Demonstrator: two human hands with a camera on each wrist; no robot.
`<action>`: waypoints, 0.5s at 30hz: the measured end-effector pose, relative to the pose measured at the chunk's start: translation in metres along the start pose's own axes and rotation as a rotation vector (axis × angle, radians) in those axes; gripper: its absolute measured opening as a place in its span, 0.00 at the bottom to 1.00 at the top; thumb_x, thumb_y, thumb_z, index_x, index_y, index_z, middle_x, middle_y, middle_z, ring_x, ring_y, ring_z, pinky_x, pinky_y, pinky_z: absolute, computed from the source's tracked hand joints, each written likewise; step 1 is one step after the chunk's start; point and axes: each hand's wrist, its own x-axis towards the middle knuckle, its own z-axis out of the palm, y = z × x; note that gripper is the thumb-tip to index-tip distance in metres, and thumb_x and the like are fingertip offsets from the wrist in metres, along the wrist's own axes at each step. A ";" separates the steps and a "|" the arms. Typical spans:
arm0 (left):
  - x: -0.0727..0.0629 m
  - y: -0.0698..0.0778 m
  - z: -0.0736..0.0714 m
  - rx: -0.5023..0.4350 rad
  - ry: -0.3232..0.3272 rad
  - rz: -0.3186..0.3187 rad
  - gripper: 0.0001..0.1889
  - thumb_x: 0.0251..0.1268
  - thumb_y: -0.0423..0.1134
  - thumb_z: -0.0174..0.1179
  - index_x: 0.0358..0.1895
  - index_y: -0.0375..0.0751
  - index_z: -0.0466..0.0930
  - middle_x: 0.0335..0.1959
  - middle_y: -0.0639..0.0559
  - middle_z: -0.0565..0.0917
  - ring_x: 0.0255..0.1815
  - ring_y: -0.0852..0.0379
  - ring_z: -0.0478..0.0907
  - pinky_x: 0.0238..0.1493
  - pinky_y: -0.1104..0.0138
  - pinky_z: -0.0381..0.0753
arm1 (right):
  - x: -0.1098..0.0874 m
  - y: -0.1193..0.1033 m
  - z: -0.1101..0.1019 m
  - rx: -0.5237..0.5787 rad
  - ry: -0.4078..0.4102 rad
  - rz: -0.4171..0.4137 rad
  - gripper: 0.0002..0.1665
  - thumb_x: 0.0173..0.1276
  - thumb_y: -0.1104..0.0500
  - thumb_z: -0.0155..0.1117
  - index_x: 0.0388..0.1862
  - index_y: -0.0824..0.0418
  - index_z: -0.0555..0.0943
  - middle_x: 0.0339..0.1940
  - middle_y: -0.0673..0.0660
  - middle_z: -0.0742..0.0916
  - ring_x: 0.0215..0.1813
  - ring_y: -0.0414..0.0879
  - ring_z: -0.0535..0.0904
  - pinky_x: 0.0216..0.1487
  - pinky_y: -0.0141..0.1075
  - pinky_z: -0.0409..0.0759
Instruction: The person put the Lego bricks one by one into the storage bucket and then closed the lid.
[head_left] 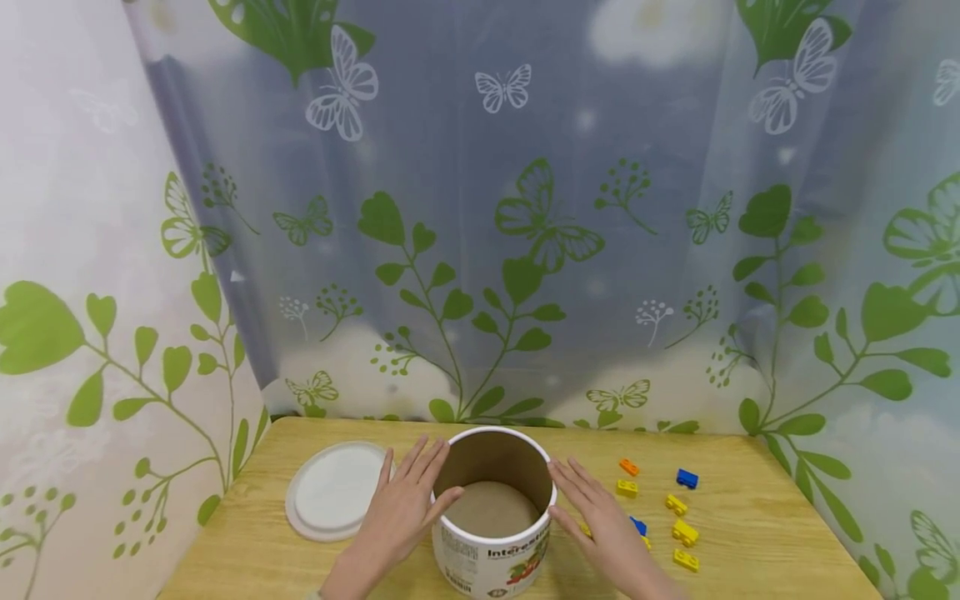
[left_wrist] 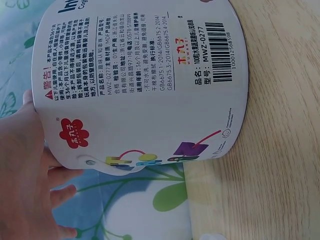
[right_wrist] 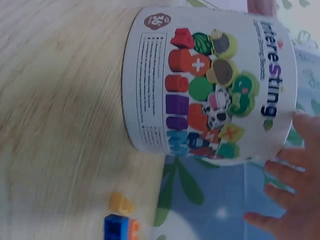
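A round white cardboard tub point(head_left: 468, 557), printed with text and toy pictures, stands upright on the table. Looking down into it, I see its brown inside and bare bottom. My left hand point(head_left: 401, 507) lies against the tub's left side, thumb and fingers spread at the rim. On the opposite side, my right hand point(head_left: 602, 527) touches the rim with nearly straight fingers. The left wrist view shows the left hand point(left_wrist: 30, 165) near the tub's rim. The right hand point(right_wrist: 295, 172) appears at the rim in the right wrist view.
A round white lid point(head_left: 337, 490) lies flat left of the tub. Right of the right hand are several small building blocks, among them an orange block point(head_left: 628, 467), a blue block point(head_left: 687, 478) and a yellow block point(head_left: 686, 560). A patterned curtain point(head_left: 480, 250) hangs behind the wooden table point(head_left: 772, 517).
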 end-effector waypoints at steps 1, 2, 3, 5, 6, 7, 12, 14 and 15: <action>0.000 0.000 0.000 -0.003 -0.001 -0.001 0.36 0.76 0.61 0.51 0.77 0.41 0.66 0.77 0.48 0.66 0.80 0.45 0.58 0.78 0.38 0.47 | -0.001 0.004 0.000 0.017 0.004 0.007 0.34 0.76 0.50 0.62 0.77 0.54 0.69 0.76 0.54 0.72 0.77 0.61 0.65 0.67 0.67 0.69; 0.000 0.000 0.000 -0.003 -0.003 -0.002 0.36 0.76 0.61 0.50 0.77 0.41 0.66 0.77 0.49 0.66 0.80 0.45 0.58 0.78 0.38 0.47 | -0.001 0.008 -0.001 0.036 0.008 0.020 0.33 0.76 0.50 0.62 0.78 0.53 0.69 0.76 0.54 0.73 0.76 0.61 0.66 0.66 0.67 0.69; 0.000 0.000 0.000 -0.005 -0.004 -0.003 0.36 0.76 0.61 0.50 0.77 0.41 0.66 0.77 0.49 0.66 0.80 0.45 0.57 0.77 0.38 0.48 | -0.001 0.012 -0.001 0.056 0.012 0.034 0.33 0.76 0.50 0.62 0.77 0.51 0.70 0.76 0.55 0.73 0.76 0.61 0.67 0.65 0.68 0.70; 0.001 0.000 0.000 -0.014 -0.011 -0.005 0.36 0.76 0.61 0.50 0.77 0.41 0.65 0.78 0.48 0.66 0.80 0.45 0.57 0.78 0.38 0.47 | -0.002 0.021 -0.002 0.097 0.025 0.069 0.32 0.77 0.50 0.61 0.77 0.49 0.70 0.75 0.57 0.75 0.74 0.62 0.69 0.64 0.68 0.71; 0.001 0.000 0.000 -0.020 -0.016 -0.006 0.36 0.76 0.61 0.50 0.77 0.41 0.65 0.78 0.48 0.66 0.80 0.45 0.57 0.78 0.38 0.47 | -0.002 0.026 -0.003 0.117 0.038 0.085 0.30 0.77 0.51 0.61 0.76 0.49 0.71 0.74 0.58 0.76 0.73 0.62 0.70 0.63 0.67 0.72; 0.001 0.000 -0.001 -0.026 -0.021 -0.006 0.36 0.77 0.61 0.49 0.77 0.41 0.64 0.78 0.48 0.66 0.80 0.45 0.56 0.78 0.38 0.47 | -0.001 0.032 -0.005 0.129 0.052 0.099 0.29 0.77 0.51 0.60 0.75 0.49 0.72 0.73 0.58 0.76 0.72 0.62 0.71 0.62 0.66 0.74; 0.001 -0.002 -0.006 -0.055 -0.033 -0.007 0.33 0.79 0.59 0.47 0.77 0.42 0.65 0.77 0.49 0.67 0.80 0.46 0.57 0.78 0.38 0.47 | 0.002 0.058 -0.020 0.208 0.156 0.167 0.23 0.80 0.54 0.57 0.70 0.55 0.78 0.66 0.59 0.82 0.64 0.59 0.79 0.59 0.57 0.80; 0.001 -0.003 -0.007 -0.061 -0.035 -0.005 0.32 0.80 0.58 0.47 0.77 0.43 0.66 0.77 0.49 0.68 0.80 0.46 0.57 0.78 0.38 0.47 | 0.003 0.070 -0.029 0.244 0.194 0.220 0.22 0.81 0.53 0.54 0.69 0.57 0.78 0.65 0.58 0.84 0.63 0.52 0.81 0.58 0.46 0.82; 0.001 -0.003 -0.008 -0.061 -0.035 -0.003 0.32 0.80 0.58 0.47 0.77 0.43 0.66 0.77 0.49 0.68 0.80 0.46 0.57 0.78 0.38 0.47 | 0.003 0.077 -0.034 0.265 0.215 0.255 0.22 0.82 0.52 0.53 0.68 0.57 0.79 0.64 0.58 0.84 0.61 0.46 0.82 0.57 0.39 0.83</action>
